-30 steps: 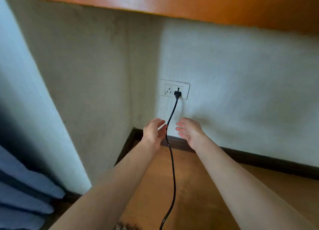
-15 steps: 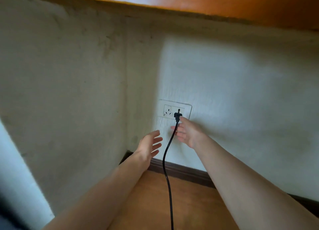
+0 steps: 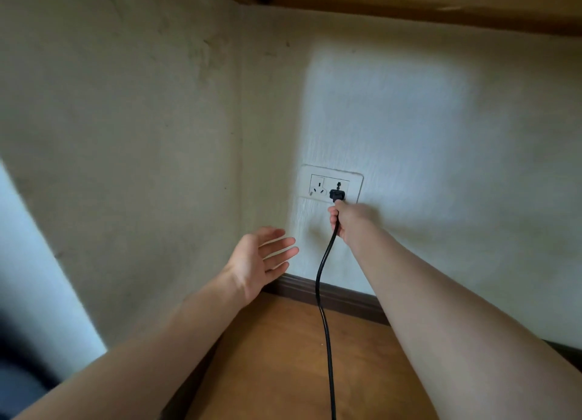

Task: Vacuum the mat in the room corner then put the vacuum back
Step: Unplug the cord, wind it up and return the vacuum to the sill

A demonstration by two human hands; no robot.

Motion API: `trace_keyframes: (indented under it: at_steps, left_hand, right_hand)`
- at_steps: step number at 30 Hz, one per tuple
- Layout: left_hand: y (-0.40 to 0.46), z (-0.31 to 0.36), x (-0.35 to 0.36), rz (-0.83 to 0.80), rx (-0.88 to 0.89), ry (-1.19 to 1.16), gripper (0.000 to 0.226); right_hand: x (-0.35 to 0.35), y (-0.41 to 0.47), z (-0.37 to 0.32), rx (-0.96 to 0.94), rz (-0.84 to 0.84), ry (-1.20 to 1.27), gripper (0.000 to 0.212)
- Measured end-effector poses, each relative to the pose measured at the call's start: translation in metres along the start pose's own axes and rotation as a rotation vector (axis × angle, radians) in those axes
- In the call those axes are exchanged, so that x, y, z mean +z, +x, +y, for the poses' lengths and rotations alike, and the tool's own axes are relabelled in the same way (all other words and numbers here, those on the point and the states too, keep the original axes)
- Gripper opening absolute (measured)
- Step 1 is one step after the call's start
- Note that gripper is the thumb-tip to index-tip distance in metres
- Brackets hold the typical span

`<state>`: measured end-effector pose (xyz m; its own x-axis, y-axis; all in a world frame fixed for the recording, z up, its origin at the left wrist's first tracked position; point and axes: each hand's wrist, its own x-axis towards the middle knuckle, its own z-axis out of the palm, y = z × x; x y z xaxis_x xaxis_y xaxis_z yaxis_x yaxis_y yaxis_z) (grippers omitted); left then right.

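At the far left a pale wall (image 3: 94, 136) met the papered wall in the room corner, under the wooden underside of a desk (image 3: 409, 0). The left hand (image 3: 256, 262) hovered near the skirting board (image 3: 333, 293), palm up, its fingers (image 3: 280, 246) spread and straight, holding nothing and touching nothing.

Next came the black cord (image 3: 324, 309), running up from the wooden floor (image 3: 299, 356) to the plug (image 3: 337, 195), which sat in the right-hand socket of the white outlet plate (image 3: 330, 185). The right hand (image 3: 348, 218) gripped the cord just below the plug, fingers curled round it.

Neither the vacuum nor the mat was in view, so their whereabouts could not be told; only the cord showed.

The step in hand seemed to be seating or pulling the plug (which of the two the frame did not settle). Either way, it would go better with the grip shifted up onto the plug body rather than the cord, the force kept straight along the pins, and the free left hand steadying the plate. Fingertips should keep off the pins.
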<state>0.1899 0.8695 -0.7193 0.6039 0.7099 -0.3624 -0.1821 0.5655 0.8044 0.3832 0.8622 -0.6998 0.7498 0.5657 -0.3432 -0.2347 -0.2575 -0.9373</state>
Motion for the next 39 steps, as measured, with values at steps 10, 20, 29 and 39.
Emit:
trace_keyframes:
  at_steps: [10, 20, 29, 39]
  left_hand:
    - [-0.045, 0.009, -0.019, 0.016, -0.004, 0.028, 0.031]
    - [-0.147, -0.034, -0.042, -0.099, 0.029, 0.288, 0.037]
    - [-0.209, -0.097, -0.064, -0.195, 0.182, 0.372, 0.029]
    - [-0.198, -0.171, -0.057, -0.153, 0.034, 0.535, 0.021]
  right_hand:
    - [-0.015, -0.05, 0.042, 0.002, -0.037, 0.011, 0.03]
    - [-0.049, -0.191, 0.067, -0.363, -0.361, -0.22, 0.025]
    - [-0.08, -0.268, 0.099, -0.538, -0.551, -0.368, 0.019]
    - [-0.099, -0.249, 0.136, -0.515, -0.44, -0.404, 0.02]
